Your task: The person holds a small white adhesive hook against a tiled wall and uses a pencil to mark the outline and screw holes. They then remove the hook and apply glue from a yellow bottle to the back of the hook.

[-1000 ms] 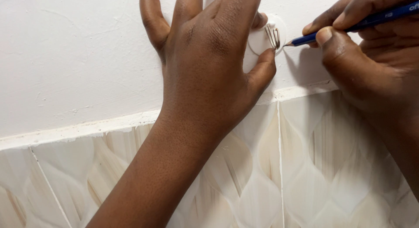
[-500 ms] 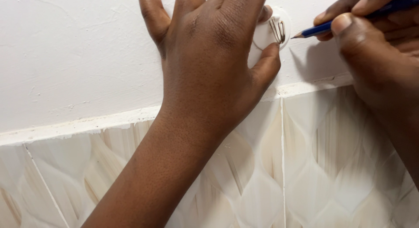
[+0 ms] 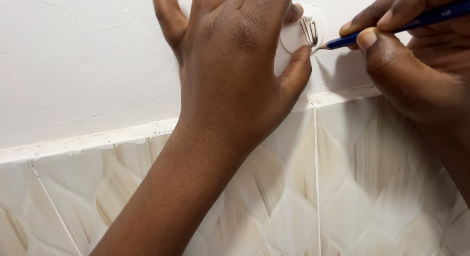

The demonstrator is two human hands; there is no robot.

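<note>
Head view: the left hand (image 3: 235, 75), fingers spread, presses a round white wall hook (image 3: 298, 33) flat against the painted wall (image 3: 88, 65). The right hand (image 3: 416, 65) pinches a blue pencil (image 3: 391, 28), its long axis slanting leftward, tip touching the hook's right edge.

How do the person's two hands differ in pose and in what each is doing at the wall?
The left hand lies flat and spread, pressing the round white hook against the painted wall; the right hand is curled, pinching a blue pencil. The left touches the hook directly; the right reaches it only by the pencil tip at the hook's edge. The left enters from below, the right from the right side. Both are bare and work above the tiles.
</note>
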